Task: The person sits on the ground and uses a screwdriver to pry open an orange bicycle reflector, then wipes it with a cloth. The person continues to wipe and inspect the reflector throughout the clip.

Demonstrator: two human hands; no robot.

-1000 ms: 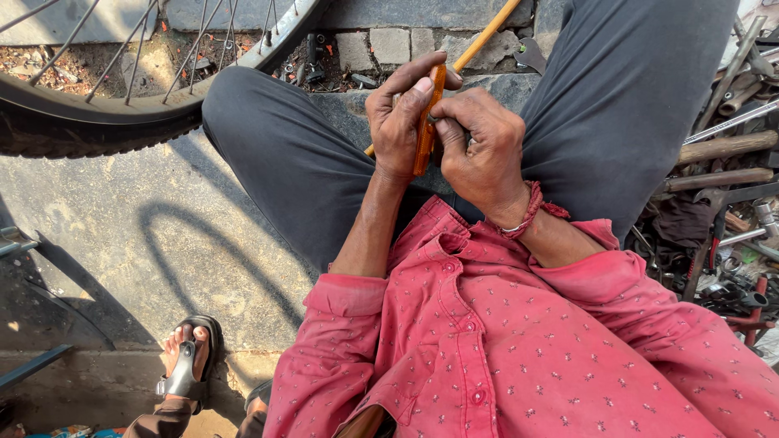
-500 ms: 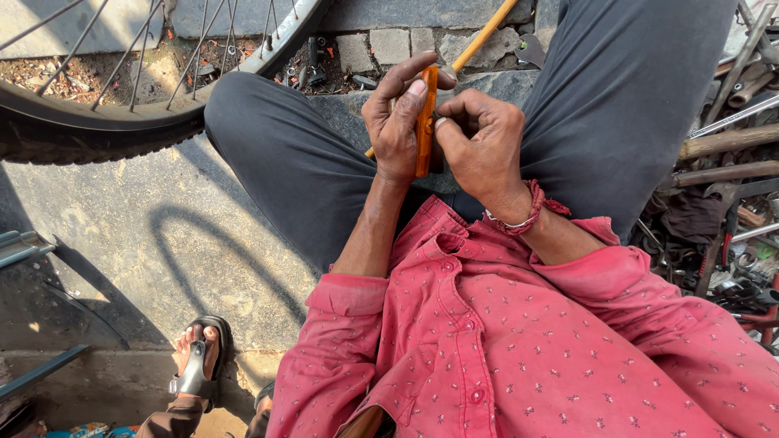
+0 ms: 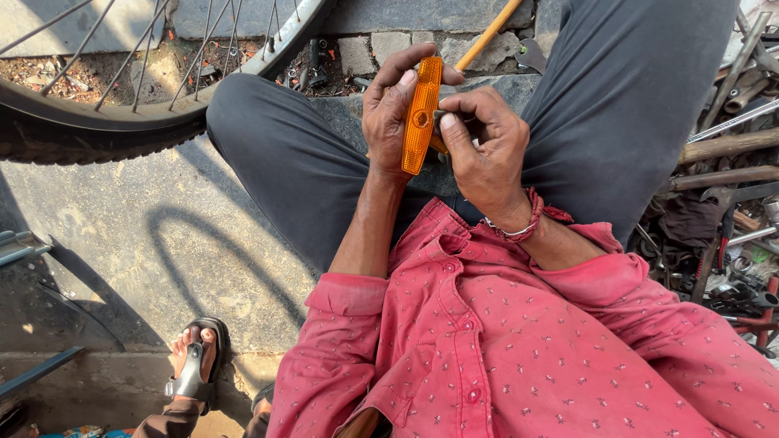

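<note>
Grey concrete ground (image 3: pixel 122 235), sunlit and crossed by a curved shadow, is seen beneath a seated person in dark grey trousers and a pink dotted shirt, with a spoked bicycle wheel with a black tyre (image 3: pixel 97 122) at the upper left. A long, narrow orange plastic reflector (image 3: pixel 421 113) is held above the lap, its long axis nearly upright in the view and leaning slightly, the upper end pointed away from the body. It is gripped edgewise by the left hand (image 3: pixel 392 113), whose fingers are curled behind it with a fingertip laid on its upper end. The right hand (image 3: pixel 487 150) is closed just beside its right edge, thumb pressed near the small round hole at its middle; what lies under those fingers cannot be made out. A yellow wooden stick (image 3: pixel 489 32) is partly hidden behind the reflector. Scrap metal tools (image 3: pixel 722 235) are piled at the right, cut off by the frame, and a sandalled foot (image 3: pixel 193 365) of another person is seen at the lower left.
</note>
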